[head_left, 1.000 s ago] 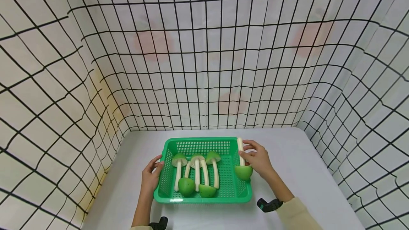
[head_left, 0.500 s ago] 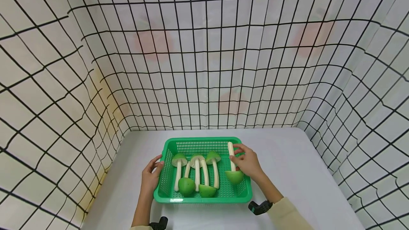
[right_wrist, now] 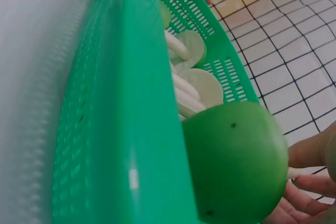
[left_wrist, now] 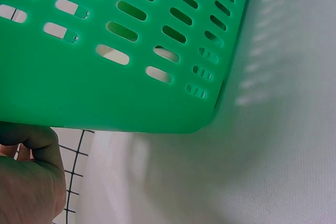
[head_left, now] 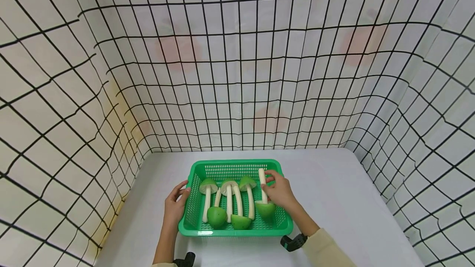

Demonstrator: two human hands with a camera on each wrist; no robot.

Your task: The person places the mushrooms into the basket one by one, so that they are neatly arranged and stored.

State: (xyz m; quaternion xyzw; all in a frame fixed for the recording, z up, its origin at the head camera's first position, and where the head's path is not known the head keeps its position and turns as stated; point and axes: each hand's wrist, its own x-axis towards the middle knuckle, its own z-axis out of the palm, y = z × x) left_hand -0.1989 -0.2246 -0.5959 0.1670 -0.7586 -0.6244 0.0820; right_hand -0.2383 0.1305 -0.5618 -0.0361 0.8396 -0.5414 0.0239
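A green plastic basket [head_left: 237, 233] with slotted walls sits on the white table. My left hand [head_left: 174, 207] grips its left rim, and in the left wrist view the bent fingers [left_wrist: 44, 142] meet the rim. Between thumb and fingers, my right hand [head_left: 281, 193] pinches the white stem of a green-capped mushroom [head_left: 265, 210] over the basket's right part. Its cap points toward me, and the stem points away. Up close in the right wrist view, the rounded cap [right_wrist: 236, 161] appears just beyond the basket wall [right_wrist: 147, 145].
Several more green-capped mushrooms [head_left: 217, 216] lie in the basket's left and middle, caps alternating between far and near ends. Black wire grid [head_left: 237, 81] rises behind and on both sides of the table [head_left: 326, 184], with pale cloth behind it.
My right hand has carried the mushroom left and a little nearer, from over the basket's right rim to inside its right part. The left hand and basket have stayed put.
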